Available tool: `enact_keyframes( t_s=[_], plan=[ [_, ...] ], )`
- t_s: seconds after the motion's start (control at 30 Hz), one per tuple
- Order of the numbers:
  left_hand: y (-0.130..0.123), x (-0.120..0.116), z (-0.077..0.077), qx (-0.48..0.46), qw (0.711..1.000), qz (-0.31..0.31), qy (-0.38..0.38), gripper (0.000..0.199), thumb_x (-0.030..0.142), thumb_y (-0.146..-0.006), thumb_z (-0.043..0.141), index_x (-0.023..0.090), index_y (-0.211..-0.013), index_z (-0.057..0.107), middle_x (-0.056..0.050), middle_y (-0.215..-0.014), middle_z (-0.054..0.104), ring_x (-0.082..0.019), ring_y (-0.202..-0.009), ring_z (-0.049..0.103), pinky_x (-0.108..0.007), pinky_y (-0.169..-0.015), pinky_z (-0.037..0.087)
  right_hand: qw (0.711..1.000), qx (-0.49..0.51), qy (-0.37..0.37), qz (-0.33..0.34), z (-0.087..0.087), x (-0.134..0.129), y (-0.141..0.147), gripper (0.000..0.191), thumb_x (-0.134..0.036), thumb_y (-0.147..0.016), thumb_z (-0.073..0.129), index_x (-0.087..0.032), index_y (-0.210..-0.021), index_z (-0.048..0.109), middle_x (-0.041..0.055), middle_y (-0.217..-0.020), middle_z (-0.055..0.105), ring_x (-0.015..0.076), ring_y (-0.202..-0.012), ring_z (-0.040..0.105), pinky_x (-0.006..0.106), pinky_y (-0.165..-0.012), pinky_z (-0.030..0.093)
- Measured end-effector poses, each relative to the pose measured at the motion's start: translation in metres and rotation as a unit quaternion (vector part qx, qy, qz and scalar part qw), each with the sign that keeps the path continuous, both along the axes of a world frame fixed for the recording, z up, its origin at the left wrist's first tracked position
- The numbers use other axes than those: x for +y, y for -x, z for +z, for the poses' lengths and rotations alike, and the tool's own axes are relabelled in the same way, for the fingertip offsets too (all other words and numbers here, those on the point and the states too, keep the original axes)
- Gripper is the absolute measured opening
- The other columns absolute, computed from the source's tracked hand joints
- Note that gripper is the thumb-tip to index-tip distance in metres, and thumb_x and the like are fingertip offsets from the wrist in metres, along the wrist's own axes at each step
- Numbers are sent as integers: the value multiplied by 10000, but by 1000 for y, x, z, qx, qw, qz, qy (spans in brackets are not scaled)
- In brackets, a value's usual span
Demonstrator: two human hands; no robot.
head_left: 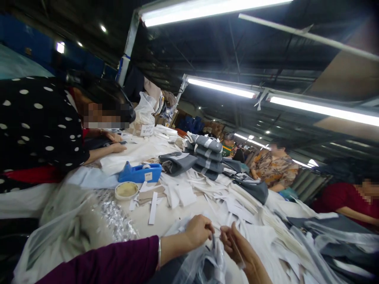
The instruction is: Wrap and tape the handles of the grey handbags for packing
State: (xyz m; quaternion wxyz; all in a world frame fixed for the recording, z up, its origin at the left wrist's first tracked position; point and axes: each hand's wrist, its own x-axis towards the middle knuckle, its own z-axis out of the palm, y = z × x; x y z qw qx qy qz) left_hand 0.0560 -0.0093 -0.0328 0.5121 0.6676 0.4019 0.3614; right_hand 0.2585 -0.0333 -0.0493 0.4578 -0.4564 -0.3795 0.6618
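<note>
My left hand (197, 232), at the end of a purple sleeve, is closed with its fingers curled. What sits in its fingers is too small to make out. Just to its right, my right hand (237, 246) has its fingers bent and thumb raised, and a thin clear strip (239, 254) shows against its palm. A small gap separates the two hands. Below them a crumpled clear plastic bag (204, 266) lies over dark grey fabric (168, 272), partly cut off by the frame's bottom edge.
Ahead stand a blue tape dispenser (139, 172), a round tub (126, 190) and stacked grey folded garments (207, 156). White paper strips (153, 208) litter the table. A co-worker in polka dots (38, 122) leans in at left; others work at right.
</note>
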Motion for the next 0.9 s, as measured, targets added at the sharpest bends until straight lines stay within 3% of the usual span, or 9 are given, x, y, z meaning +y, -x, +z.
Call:
enact_keyframes(
  t_s=[0.1,0.17,0.2,0.27,0.4,0.53,0.7,0.8,0.9],
  plan=[
    [-6,0,-4,-151,986,-23,68,255,5,-593,496,125,-707,690,20,-507,599,-143,-536,565,-263,-630,439,999,38,-31,-17,1,-7,3,338,-440,-709,749,-235,-976,717,7,-795,618,97,-693,576,197,-667,519],
    [-7,-1,-5,-190,976,-34,104,282,-5,-607,471,106,-773,671,16,-538,603,-132,-553,571,-252,-645,441,997,42,-63,-30,5,-12,7,449,-301,-623,811,-232,-1052,695,9,-915,654,122,-856,617,222,-887,494],
    [-7,-1,-5,-196,973,-37,117,281,-5,-623,470,101,-802,659,10,-564,612,-124,-573,576,-245,-660,443,996,32,-71,-37,6,-14,9,502,-254,-577,826,-221,-1058,690,11,-924,661,130,-885,622,230,-922,479],
    [-3,-1,-4,-214,965,-38,146,261,8,-663,484,93,-857,636,-9,-628,635,-107,-607,577,-232,-696,443,997,-11,-61,-52,7,-17,12,510,-235,-523,833,-202,-1012,692,14,-862,667,139,-832,632,244,-856,505],
    [6,-2,-1,-245,949,-37,194,272,61,-735,515,106,-994,582,-48,-794,676,-72,-584,553,-221,-697,440,991,-83,-14,-102,1,-17,12,288,-272,-549,813,-197,-782,660,-6,-697,636,114,-639,595,231,-621,493],
    [15,-5,1,-266,937,-32,225,334,114,-762,556,123,-1094,530,-86,-909,673,-74,-591,573,-235,-681,453,981,-139,-33,-129,-1,-16,13,241,-292,-541,799,-184,-677,631,-23,-659,605,91,-585,520,211,-551,409],
    [15,-6,11,-263,932,-26,249,437,109,-771,555,121,-1201,485,-101,-969,647,-125,-721,667,-246,-718,486,957,-258,-86,-106,15,-8,20,156,-246,-497,755,-158,-592,668,-41,-520,543,79,-504,392,231,-502,286],
    [8,-3,19,-173,970,-33,167,445,115,-835,451,119,-1280,434,-113,-1031,630,-142,-783,672,-268,-742,504,941,-313,-107,-73,26,1,27,97,-177,-462,724,-157,-543,675,-46,-465,533,85,-499,388,242,-507,262],
    [5,-2,25,-65,996,-43,41,410,109,-807,504,156,-1213,531,-102,-1077,613,-195,-939,630,-320,-835,493,936,-324,-132,-41,33,4,35,83,-180,-465,714,-150,-523,662,-32,-480,558,96,-520,428,248,-535,295]
  ],
)
